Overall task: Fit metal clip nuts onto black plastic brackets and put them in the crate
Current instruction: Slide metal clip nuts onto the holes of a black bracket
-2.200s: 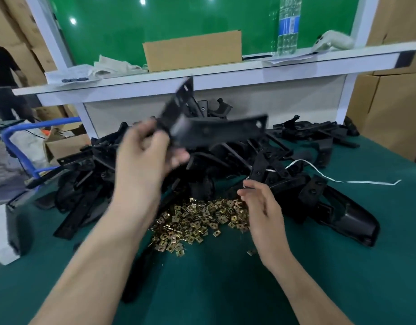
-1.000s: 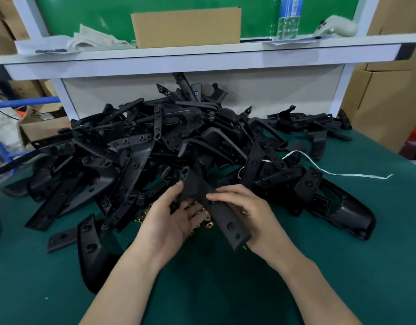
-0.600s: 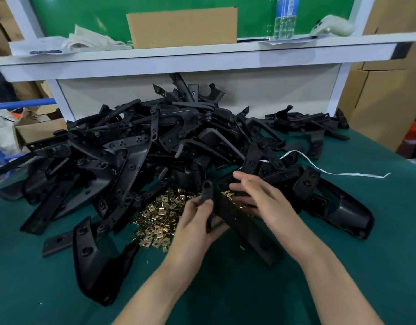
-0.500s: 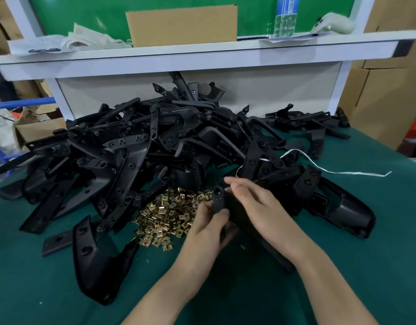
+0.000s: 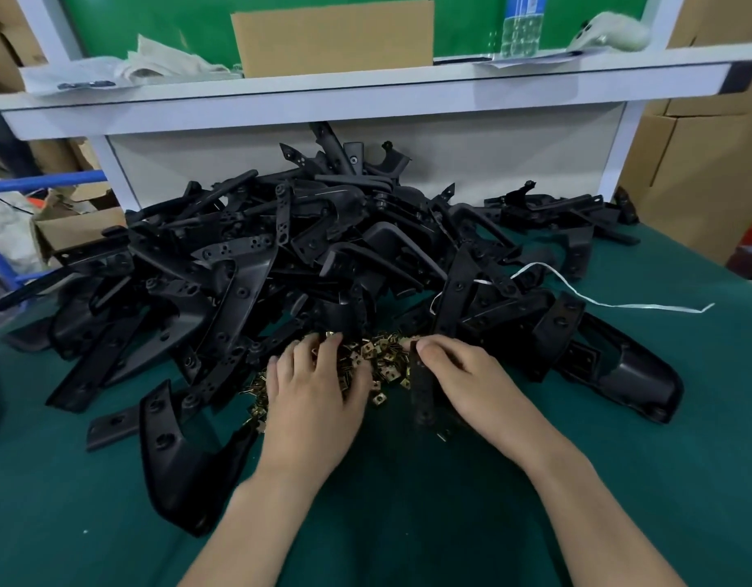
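A heap of small brass-coloured clip nuts [image 5: 384, 361] lies on the green table mat in front of a big pile of black plastic brackets [image 5: 302, 264]. My left hand [image 5: 315, 396] rests palm down on the nuts, fingers spread and fingertips among them. My right hand [image 5: 467, 377] grips a narrow black bracket [image 5: 423, 391] that stands on edge against the mat, right beside the nuts. The far part of that bracket is hidden under my fingers.
A large curved black part [image 5: 171, 455] lies at the front left and another [image 5: 636, 374] at the right. A white strap [image 5: 619, 305] trails over the mat. A white shelf [image 5: 365, 93] with a cardboard box [image 5: 331, 36] runs behind the pile.
The bracket has come down from both hands to the mat. My left hand let go of it and moved onto the clip nuts; my right hand keeps hold of it.
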Demonstrator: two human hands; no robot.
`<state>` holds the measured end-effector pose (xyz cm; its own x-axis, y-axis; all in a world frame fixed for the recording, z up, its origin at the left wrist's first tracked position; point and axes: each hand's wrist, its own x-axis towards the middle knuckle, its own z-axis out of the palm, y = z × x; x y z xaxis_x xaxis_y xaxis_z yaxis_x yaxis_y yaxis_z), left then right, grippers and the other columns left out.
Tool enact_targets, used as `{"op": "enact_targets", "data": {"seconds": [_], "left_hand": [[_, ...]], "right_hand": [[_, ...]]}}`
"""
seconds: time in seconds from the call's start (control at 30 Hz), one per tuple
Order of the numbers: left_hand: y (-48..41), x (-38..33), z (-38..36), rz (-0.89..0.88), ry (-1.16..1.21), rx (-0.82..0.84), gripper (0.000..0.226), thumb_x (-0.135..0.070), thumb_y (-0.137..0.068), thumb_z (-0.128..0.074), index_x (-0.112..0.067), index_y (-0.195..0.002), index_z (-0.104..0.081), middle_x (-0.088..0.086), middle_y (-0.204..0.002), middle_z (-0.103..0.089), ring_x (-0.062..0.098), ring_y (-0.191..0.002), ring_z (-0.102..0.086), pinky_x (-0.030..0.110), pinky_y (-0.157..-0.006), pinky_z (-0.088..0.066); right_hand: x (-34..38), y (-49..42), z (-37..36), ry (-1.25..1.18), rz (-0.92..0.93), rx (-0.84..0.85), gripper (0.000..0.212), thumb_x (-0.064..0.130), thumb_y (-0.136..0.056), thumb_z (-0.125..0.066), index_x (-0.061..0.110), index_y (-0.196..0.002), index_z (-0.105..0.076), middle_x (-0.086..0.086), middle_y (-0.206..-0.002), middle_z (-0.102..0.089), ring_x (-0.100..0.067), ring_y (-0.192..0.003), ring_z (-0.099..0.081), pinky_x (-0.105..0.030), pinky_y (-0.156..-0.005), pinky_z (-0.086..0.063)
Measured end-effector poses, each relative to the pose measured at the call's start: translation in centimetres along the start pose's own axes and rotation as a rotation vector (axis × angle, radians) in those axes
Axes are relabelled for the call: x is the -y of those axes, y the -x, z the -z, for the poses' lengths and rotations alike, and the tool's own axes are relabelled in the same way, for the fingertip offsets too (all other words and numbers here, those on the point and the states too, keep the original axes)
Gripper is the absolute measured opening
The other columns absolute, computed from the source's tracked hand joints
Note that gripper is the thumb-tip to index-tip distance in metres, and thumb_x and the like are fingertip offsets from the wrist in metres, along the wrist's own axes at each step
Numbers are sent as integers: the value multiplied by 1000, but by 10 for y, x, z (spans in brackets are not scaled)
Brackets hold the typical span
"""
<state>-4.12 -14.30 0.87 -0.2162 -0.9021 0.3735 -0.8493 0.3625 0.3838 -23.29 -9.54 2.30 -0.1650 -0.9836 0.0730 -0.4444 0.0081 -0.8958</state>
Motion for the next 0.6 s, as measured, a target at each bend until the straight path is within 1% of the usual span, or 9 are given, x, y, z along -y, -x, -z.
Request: {"op": "enact_targets", "data": {"seconds": [0.07, 0.13, 0.2, 0.27, 0.33, 0.4, 0.47, 0.53, 0.6], "left_hand": [[-1, 6, -6, 17, -144, 125, 69, -65, -95, -27, -25, -151, -33, 5, -157, -30, 25, -149, -17, 47, -123, -9], [-1, 9, -11, 3, -201, 172, 71, -69, -94, -26, -28, -151, -32, 4, -160, -25, 26, -150, -10, 48, -122, -5], [-2, 9, -10, -5, -184, 158, 67, -67, -95, -33, -29, -149, -39, 3, -157, -32, 28, -149, -15, 49, -121, -10], [-2, 8, -9, -19, -163, 124, 60, -62, -96, -40, -28, -145, -46, 3, -152, -39, 29, -147, -23, 48, -120, -16], [-1, 8, -7, -30, -120, 94, 53, -56, -97, -46, -26, -141, -52, 3, -146, -45, 28, -143, -31, 46, -118, -21], [-1, 7, -4, -45, -89, 79, 46, -51, -98, -49, -25, -136, -56, -1, -140, -49, 23, -134, -40, 43, -116, -28], [-1, 5, -2, -55, -78, 76, 41, -48, -99, -50, -25, -131, -58, -5, -132, -52, 20, -125, -46, 40, -111, -33], [-1, 3, -2, -65, -61, 52, 31, -44, -98, -53, -25, -122, -61, -7, -121, -56, 20, -117, -50, 39, -105, -38], [0, 1, -2, -89, -37, 2, 19, -37, -97, -58, -24, -109, -63, -8, -109, -59, 20, -106, -54, 39, -96, -42]], "right_hand": [[2, 1, 3, -2, -8, -5, 28, 56, -100, -47, 50, -117, -68, 30, -115, -65, 17, -106, -54, -13, -87, -42], [2, 3, 6, 149, 11, -72, 29, 55, -99, -46, 50, -116, -68, 25, -109, -63, 9, -98, -58, -14, -78, -41], [3, 8, 6, 368, 47, -133, 30, 58, -97, -43, 52, -114, -66, 22, -103, -57, 0, -83, -57, -21, -68, -40], [4, 11, 6, 422, 62, -135, 30, 60, -96, -41, 52, -113, -65, 22, -103, -55, -2, -78, -57, -24, -66, -42], [1, 13, 6, 409, 64, -105, 32, 59, -98, -40, 50, -116, -65, 22, -105, -56, -2, -83, -58, -27, -71, -46], [-3, 15, 9, 369, 63, -86, 36, 58, -100, -37, 48, -120, -65, 23, -107, -58, 0, -87, -59, -27, -76, -48], [-6, 18, 12, 312, 68, -89, 39, 56, -102, -33, 45, -124, -64, 26, -111, -59, 3, -100, -58, -26, -86, -49], [-10, 21, 15, 267, 92, -99, 41, 55, -104, -32, 41, -125, -64, 29, -114, -59, 8, -109, -55, -18, -92, -46], [-12, 22, 17, 186, 95, -110, 39, 54, -104, -34, 41, -123, -64, 32, -115, -61, 14, -111, -53, -9, -90, -40]]}}
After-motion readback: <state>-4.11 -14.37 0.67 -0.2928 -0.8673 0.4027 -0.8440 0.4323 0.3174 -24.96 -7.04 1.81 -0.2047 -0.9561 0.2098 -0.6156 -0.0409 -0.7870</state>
